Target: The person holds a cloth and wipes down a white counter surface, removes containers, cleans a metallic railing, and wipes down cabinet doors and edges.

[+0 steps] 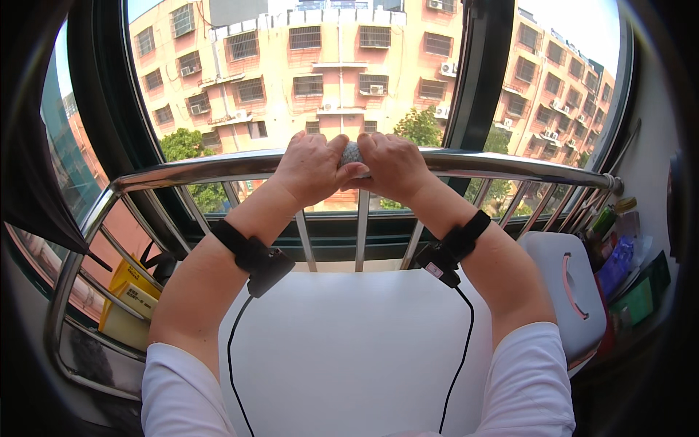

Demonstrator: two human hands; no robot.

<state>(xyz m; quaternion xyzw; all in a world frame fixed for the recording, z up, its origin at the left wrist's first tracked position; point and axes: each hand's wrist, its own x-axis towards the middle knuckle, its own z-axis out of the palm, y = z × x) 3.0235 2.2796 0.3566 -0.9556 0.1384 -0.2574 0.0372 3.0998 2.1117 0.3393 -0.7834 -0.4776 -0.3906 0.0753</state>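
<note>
A shiny metal railing [502, 164] runs across in front of the window. At its middle, a grey, rough-textured cloth [352, 154] is wrapped against the top bar, with only a small patch showing between my hands. My left hand [309, 169] is closed over the cloth and bar from the left. From the right, my right hand [393, 166] closes round the same spot, its thumb side close to the left hand's. Most fingertips are hidden beyond the bar. Both forearms carry black straps with small black boxes and cables.
A white surface [353, 349] lies below my arms. At right stand a white case with a pink handle [571, 284] and a blue-purple packet [617, 262]. A yellow bag [127, 291] and a dark folded umbrella [47, 182] are at left. Window frames rise behind the rail.
</note>
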